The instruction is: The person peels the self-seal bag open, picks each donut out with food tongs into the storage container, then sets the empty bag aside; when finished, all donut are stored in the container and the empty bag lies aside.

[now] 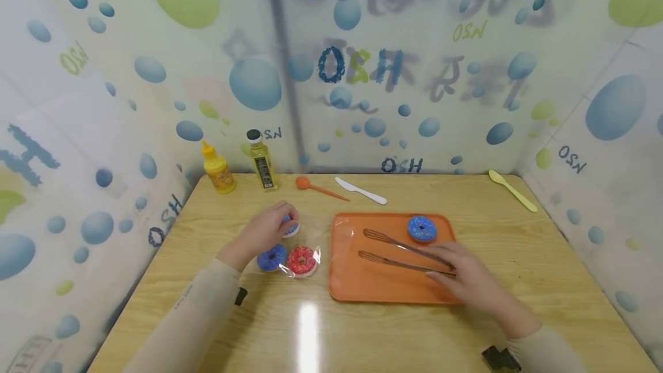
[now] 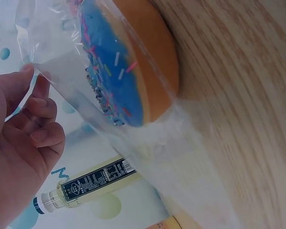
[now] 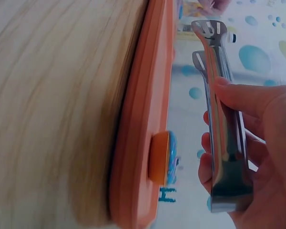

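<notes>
My left hand (image 1: 263, 230) pinches the edge of a clear plastic bag (image 2: 176, 157) between thumb and fingertips. Inside the bag lie a blue donut (image 1: 270, 259) and a red donut (image 1: 303, 260) with sprinkles; another blue donut (image 1: 290, 228) is partly covered by the hand. My right hand (image 1: 468, 278) grips metal tongs (image 3: 221, 119), whose two arms stand apart with nothing between the tips. They are held over an orange tray (image 1: 344, 286). A blue sprinkled donut (image 1: 422, 228) sits at the tray's far right part, beyond the tongs.
At the back left stand a yellow squeeze bottle (image 1: 220, 174) and a dark-capped oil bottle (image 1: 262, 163). An orange spoon (image 1: 321, 189) and a white knife (image 1: 361, 191) lie behind the tray. A yellow-green spoon (image 1: 513, 191) lies back right. Patterned walls surround the table (image 1: 269, 327).
</notes>
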`<state>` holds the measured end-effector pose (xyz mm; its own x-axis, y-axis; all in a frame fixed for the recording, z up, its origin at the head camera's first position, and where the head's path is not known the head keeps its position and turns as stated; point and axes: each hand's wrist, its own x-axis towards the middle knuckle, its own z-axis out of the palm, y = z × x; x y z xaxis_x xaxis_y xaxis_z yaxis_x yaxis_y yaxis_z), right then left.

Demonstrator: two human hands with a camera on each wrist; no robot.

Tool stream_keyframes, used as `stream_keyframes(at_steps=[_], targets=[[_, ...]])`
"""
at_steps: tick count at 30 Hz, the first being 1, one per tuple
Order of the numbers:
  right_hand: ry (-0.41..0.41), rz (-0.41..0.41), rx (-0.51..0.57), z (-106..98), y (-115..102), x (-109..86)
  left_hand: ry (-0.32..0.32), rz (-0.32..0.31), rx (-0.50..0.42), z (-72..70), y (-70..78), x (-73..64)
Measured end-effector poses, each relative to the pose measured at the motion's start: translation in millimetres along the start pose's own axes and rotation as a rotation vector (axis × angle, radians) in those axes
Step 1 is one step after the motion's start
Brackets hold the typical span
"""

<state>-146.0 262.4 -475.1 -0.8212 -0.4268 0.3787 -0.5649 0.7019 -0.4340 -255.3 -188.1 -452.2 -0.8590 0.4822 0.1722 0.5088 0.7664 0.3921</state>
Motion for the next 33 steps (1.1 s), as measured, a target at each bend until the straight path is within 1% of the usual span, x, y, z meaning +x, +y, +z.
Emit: stream_keyframes(at_steps=[4, 8, 15, 21, 24, 29, 33], targets=[[0.004, -0.047, 0.002, 7.2, -8.7, 10.3, -0.003, 0.008, -0.008, -0.2, -1.3, 1.3], [-0.021, -0.078, -0.016, 14.9, -17.3, 22.6, 0.009, 0.008, -0.031, 0.4, -3.0, 2.2], [-0.109, -0.067, -0.07, 25.3, -31.8, 41.1, 0.011, 0.01, -0.024, 1.7, -4.3, 1.9], [-0.191, -0.098, -0.052, 27.6, -37.7, 60.7, 0.017, 0.006, -0.029, 2.8, -4.1, 0.3], [-0.212, -0.089, -0.034, 25.5, -37.3, 66.4, 0.017, 0.007, -0.031, 2.7, -3.9, 0.8], [-0.23, -0.051, -0.04, 22.3, -34.3, 71.0, 0.01, -0.007, -0.03, 2.5, -4.7, 0.6], [-0.265, -0.029, -0.032, 24.3, -36.6, 75.0, 0.021, -0.006, -0.031, 2.4, -4.7, -1.1]])
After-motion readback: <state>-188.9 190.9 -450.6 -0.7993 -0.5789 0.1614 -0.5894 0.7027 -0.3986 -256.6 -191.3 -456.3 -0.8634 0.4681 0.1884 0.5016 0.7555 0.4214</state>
